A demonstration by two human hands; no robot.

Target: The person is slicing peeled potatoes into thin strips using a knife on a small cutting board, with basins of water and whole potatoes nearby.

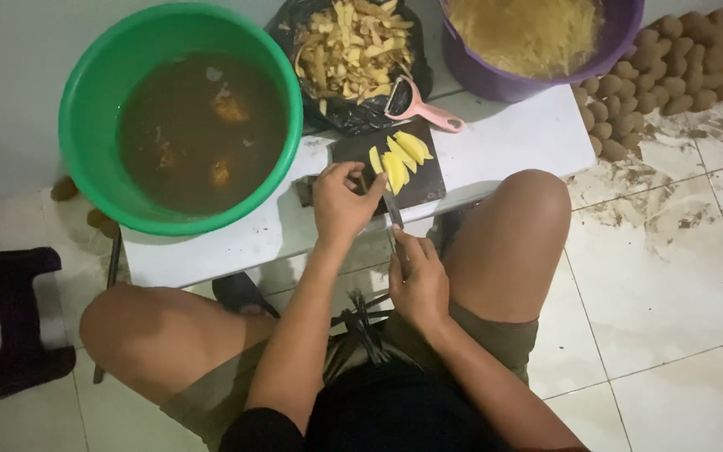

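Potato wedges cut on a dark board

Potato piece [394,174], yellow and peeled, lay at the near edge of the small dark cutting board [353,151], at the centre of the view. Left hand [342,201] pinched it from the 7 o'clock side, fingertips curled down onto the board. Right hand [418,285] sat closed around the handle of a knife [394,211], at 5 o'clock from the left hand, with the blade running up toward the potato piece; whether the edge touched it could not be told.

More yellow wedges [410,147] lay fanned on the board at 1 o'clock from the left hand, just beside the held piece. A pink peeler [422,105] rested past the board at 12 o'clock, against a black bag of peelings [351,42]. A green basin [94,100] of brown water with potatoes in it stood at 10 o'clock on the low white table [512,134]. A purple tub [495,79] of pale shreds stood at 1 o'clock. Unpeeled potatoes [671,67] were heaped on the tiled floor at 2 o'clock. A dark stool [10,335] stood at 8 o'clock, well apart. The person's bare knees flanked both hands.
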